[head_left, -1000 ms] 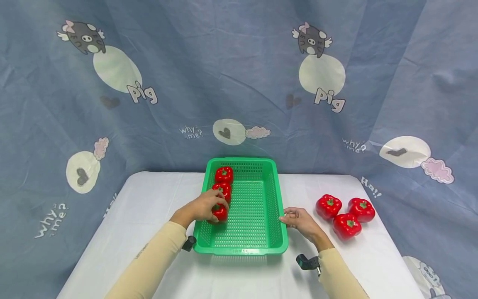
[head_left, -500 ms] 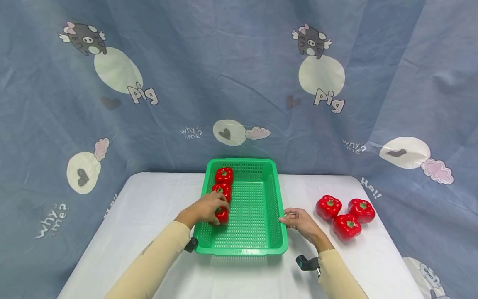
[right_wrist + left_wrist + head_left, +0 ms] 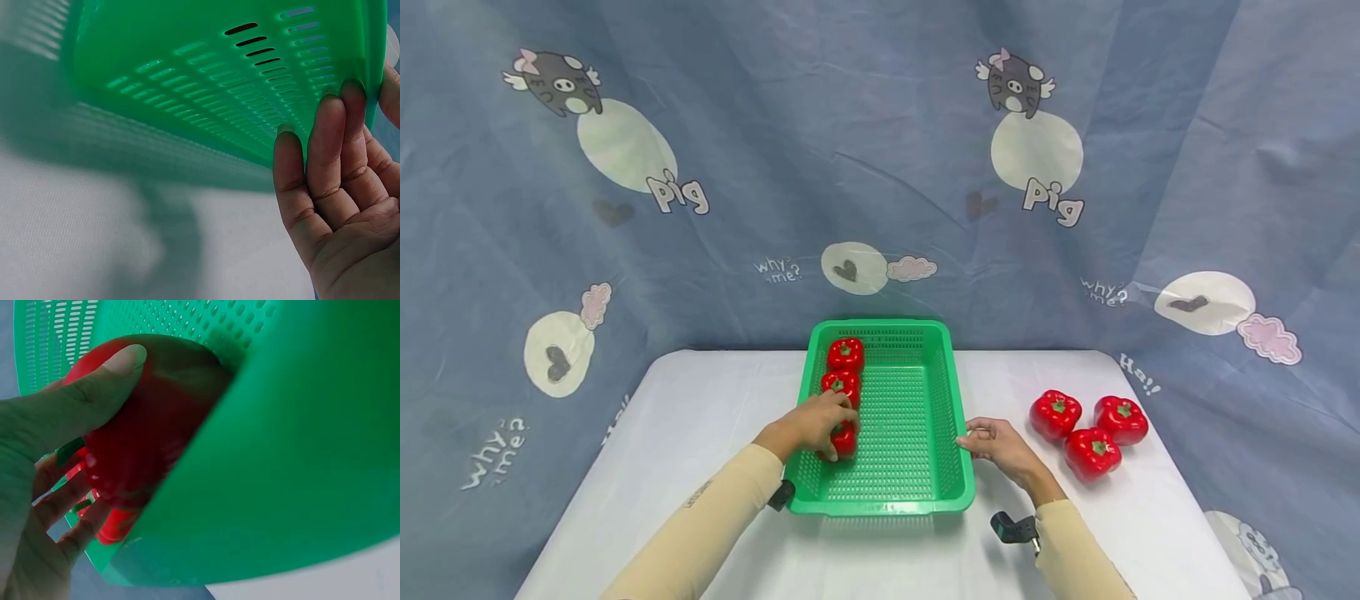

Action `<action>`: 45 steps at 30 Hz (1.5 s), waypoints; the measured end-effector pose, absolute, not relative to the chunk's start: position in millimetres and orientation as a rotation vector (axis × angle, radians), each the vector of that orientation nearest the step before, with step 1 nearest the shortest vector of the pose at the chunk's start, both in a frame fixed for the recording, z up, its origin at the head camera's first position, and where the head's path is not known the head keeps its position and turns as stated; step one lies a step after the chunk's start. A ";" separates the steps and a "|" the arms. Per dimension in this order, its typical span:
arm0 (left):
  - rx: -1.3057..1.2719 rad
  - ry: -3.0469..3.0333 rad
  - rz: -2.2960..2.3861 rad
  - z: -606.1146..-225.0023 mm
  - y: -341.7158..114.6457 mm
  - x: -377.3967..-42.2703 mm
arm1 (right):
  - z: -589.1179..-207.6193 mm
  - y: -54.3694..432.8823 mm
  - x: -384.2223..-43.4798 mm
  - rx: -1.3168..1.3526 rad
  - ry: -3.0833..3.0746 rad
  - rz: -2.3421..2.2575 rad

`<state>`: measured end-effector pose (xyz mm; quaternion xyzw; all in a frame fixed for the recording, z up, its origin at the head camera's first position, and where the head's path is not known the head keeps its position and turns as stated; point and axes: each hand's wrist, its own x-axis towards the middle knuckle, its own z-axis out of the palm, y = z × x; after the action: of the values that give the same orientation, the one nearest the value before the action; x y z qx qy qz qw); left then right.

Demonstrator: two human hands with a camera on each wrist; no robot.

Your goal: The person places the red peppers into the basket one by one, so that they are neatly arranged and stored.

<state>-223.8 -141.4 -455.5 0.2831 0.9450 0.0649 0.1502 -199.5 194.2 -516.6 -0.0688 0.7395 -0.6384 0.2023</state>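
In the head view, a green plastic basket [image 3: 951, 502] stands on the white table with a column of red bell peppers along its left side. My left hand [image 3: 815, 427] is inside it, gripping the nearest bell pepper [image 3: 846, 443] with thumb and fingers on either side. The left wrist view shows the thumb [image 3: 103, 387] lying across that pepper, while the basket wall hides its lower part. Beyond it sit a middle pepper [image 3: 841, 384] and a far pepper [image 3: 846, 354]. My right hand [image 3: 996, 443] holds the basket's right rim, thumb at the edge and fingertips [image 3: 325, 112] against the outer wall.
To the right of the basket, three more red bell peppers lie grouped on the table: a left one [image 3: 1056, 415], a right one [image 3: 1121, 419] and a near one [image 3: 1092, 454]. A blue printed curtain [image 3: 880, 167] hangs right behind the table [image 3: 715, 400].
The left hand and the pepper it grips have shifted slightly toward the near end of the basket. The right hand stays on the rim. The head view has turned a little.
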 end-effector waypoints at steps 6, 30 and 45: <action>0.824 2.715 0.186 -454.8 -142.4 -222.8 | -516.3 192.8 -199.5 -0.156 2.085 -1.769; 0.735 2.735 0.520 -440.3 -168.1 -217.0 | -510.4 191.9 -197.6 -0.161 2.040 -1.796; 0.569 2.808 0.791 -447.2 -207.7 -210.4 | -514.0 193.8 -198.2 -0.189 2.025 -1.804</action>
<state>-210.4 -207.7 -447.2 0.1908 0.9414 0.2651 0.0843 -198.2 193.8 -514.0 -0.0681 0.7282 -0.6489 0.2097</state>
